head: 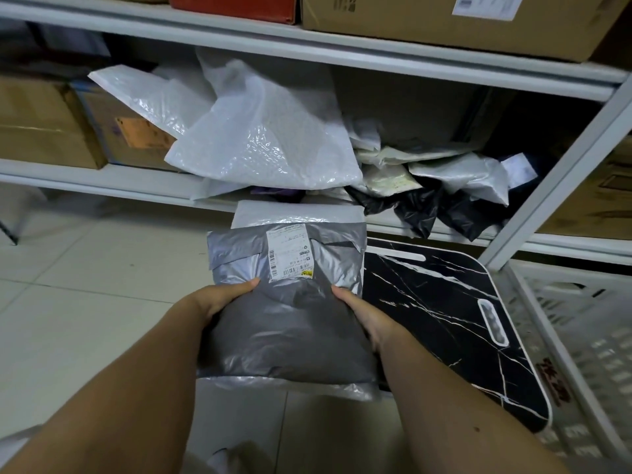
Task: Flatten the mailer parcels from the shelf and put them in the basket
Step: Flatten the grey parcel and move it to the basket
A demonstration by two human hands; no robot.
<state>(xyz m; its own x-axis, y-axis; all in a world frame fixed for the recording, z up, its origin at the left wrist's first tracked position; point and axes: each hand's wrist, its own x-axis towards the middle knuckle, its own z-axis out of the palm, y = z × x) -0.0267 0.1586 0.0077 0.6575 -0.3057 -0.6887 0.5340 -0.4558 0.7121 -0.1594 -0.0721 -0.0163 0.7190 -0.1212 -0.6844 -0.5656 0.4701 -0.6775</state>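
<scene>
A grey plastic mailer parcel [287,323] with a white shipping label lies on top of a white bubble mailer [294,213], held in front of me above the floor. My left hand [222,299] grips its left edge, thumb on top. My right hand [362,316] grips its right edge the same way. On the shelf [102,181] behind lie large white bubble mailers [260,131] and a heap of white, cream and black mailer parcels [427,189]. The white plastic basket [588,336] stands at the right edge.
A black marble-patterned board [455,323] lies between the parcel and the basket. Cardboard boxes [44,121] fill the shelf's left side and the shelf above. A grey shelf upright [561,172] slants down at the right. Pale floor tiles [85,302] spread to the left.
</scene>
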